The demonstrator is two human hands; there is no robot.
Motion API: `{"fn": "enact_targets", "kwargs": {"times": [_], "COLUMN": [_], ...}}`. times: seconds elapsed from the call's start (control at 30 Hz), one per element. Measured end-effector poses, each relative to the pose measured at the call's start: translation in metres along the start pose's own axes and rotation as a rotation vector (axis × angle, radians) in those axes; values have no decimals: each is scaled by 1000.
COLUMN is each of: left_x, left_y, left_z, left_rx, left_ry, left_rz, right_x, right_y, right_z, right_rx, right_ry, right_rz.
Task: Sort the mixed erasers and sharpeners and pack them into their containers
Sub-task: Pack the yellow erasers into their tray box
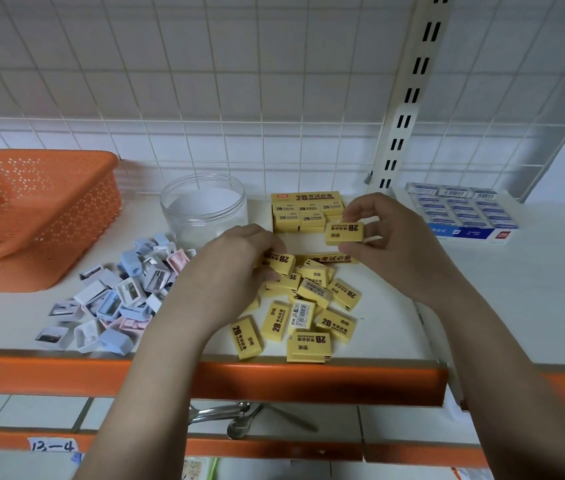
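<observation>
A yellow eraser (pixel 344 233) is pinched between the fingers and thumb of the right hand (pixel 383 230), held just in front of the yellow eraser box (pixel 307 212) at the back of the shelf (pixel 482 306). The left hand (pixel 239 258) grips another eraser (pixel 279 263) atop the loose eraser pile (pixel 305 306). Pastel sharpeners (pixel 118 292) lie heaped to the left, before a clear jar (pixel 204 206) and an orange basket (pixel 32 209).

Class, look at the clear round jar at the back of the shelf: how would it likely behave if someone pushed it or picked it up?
The clear plastic jar looks empty, so it is probably light and would likely slide easily. It is wide and squat, so tipping seems unlikely. Its smooth wall may be somewhat slippery.
</observation>
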State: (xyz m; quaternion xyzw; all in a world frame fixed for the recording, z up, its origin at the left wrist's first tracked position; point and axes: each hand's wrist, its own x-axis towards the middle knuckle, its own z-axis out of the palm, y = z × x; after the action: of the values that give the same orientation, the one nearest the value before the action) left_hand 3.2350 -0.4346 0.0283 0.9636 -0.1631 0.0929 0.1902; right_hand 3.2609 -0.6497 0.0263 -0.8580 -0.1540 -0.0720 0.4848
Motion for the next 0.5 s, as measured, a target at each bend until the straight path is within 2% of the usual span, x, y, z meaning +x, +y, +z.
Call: {"fn": "enact_targets", "kwargs": {"times": [0.2,0.33,0.5], "left_x": [6,10,13], "left_y": [0,-1,-1], "left_z": [0,0,0], "left_rx": [-25,-31,-40], "left_ry": [-12,-15,-13], "left_rz": [-12,-10,-2], "right_x": [7,22,60], "right_y": [-4,-3,7], "right_z": [-8,-10,-16], "right_rx": [-8,57,-162], "right_ry": [-83,-17,33], "right_rz": [48,84,81]}}
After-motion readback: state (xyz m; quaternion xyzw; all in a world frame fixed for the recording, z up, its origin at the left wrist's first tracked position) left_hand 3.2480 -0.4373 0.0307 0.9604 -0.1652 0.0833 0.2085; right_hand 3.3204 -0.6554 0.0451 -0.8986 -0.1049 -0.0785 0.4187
